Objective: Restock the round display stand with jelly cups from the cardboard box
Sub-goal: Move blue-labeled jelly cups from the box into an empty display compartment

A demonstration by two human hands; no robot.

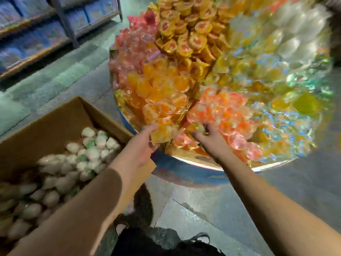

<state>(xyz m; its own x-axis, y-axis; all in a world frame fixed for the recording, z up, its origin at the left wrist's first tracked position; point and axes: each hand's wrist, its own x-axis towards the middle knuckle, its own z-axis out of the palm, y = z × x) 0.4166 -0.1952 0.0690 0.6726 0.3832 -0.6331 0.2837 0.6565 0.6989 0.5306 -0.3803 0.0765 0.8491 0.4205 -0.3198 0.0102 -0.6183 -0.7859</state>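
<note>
Hands are meeting at the near rim of the stand (184, 161): your left hand (140, 146) is gripping an orange cup (162, 133) at the front of the orange section, and your right hand (208, 137) is curling its fingers over a yellow cup (196, 127) in the section beside it. White cups (86, 156) are lying heaped in the box (60, 115) on the floor to your left, just beside the stand. Shelving (36, 41) is showing blurred behind.

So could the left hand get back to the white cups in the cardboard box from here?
Probably yes. The left hand holds an orange jelly cup at the stand's edge, right above the open cardboard box; nothing covers the white cups, though it must release first.
</note>
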